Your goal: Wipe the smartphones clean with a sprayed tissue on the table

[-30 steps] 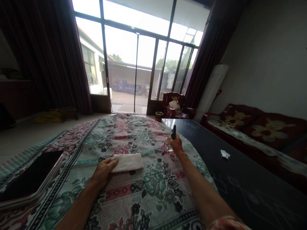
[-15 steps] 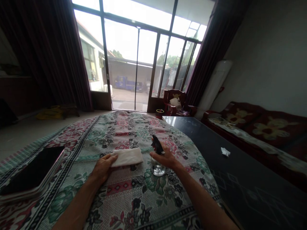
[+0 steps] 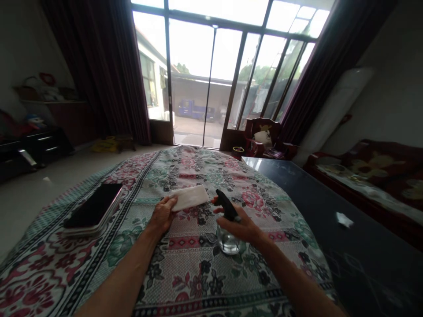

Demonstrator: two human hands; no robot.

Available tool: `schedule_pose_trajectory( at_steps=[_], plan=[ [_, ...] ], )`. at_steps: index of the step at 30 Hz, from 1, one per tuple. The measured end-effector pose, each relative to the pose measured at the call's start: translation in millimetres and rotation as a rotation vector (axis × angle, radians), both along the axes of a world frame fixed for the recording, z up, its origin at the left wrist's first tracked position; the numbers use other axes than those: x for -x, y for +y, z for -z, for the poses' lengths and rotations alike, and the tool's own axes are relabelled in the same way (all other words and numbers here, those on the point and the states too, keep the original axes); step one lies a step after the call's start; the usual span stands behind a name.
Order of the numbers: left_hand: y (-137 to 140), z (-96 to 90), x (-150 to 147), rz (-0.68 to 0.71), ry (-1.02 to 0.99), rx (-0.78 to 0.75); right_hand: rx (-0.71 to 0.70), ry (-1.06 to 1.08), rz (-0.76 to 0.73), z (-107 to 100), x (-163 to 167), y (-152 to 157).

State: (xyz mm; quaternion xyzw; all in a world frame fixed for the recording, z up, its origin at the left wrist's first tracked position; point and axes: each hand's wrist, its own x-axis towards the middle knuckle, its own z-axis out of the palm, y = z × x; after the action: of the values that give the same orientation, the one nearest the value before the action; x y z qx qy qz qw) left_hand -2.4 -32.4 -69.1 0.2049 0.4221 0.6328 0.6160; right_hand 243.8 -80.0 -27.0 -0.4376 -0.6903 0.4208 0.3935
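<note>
My left hand (image 3: pixel 164 212) grips the near-left end of a folded white cloth (image 3: pixel 190 197), thumb on top. The cloth is a flat strip, its far end tilted slightly upward to the right. My right hand (image 3: pixel 240 223) is wrapped round the neck of a clear spray bottle (image 3: pixel 228 241) with a black trigger head. The nozzle points away and to the left, towards the cloth. Clear liquid shows in the bottle's lower part. Whether its base touches the patterned tablecloth (image 3: pixel 194 264) is hard to tell.
A black-topped stack, like a tablet on other flat items (image 3: pixel 94 207), lies on the table at left. To the right stands a dark glossy table (image 3: pixel 297 193) with a crumpled white tissue (image 3: pixel 344 219). A wooden chair (image 3: pixel 262 136) and glass doors are beyond.
The view has swung left, so the scene sits further right. The cloth has moved away from me and tilted up at its right end. The bottle has come a little nearer me.
</note>
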Motion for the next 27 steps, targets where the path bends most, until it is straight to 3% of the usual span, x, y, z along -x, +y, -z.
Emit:
schedule_pose_trajectory(
  at_steps=[3,6,13,21,27],
  plan=[
    [1,0.8,1,0.001,0.004,-0.020,0.142,0.034,-0.071,-8,20,-11],
    [1,2.6,1,0.027,0.014,-0.036,0.194,-0.010,-0.107,-14,38,-19],
    [2,6.3,2,0.057,-0.006,-0.076,0.328,-0.105,-0.062,-16,54,-23],
    [4,8.3,5,0.045,-0.027,-0.068,0.296,-0.121,-0.075,-5,45,-20],
    [5,6.5,8,0.023,-0.071,-0.052,0.269,-0.122,-0.021,-13,23,-14]
  ],
)
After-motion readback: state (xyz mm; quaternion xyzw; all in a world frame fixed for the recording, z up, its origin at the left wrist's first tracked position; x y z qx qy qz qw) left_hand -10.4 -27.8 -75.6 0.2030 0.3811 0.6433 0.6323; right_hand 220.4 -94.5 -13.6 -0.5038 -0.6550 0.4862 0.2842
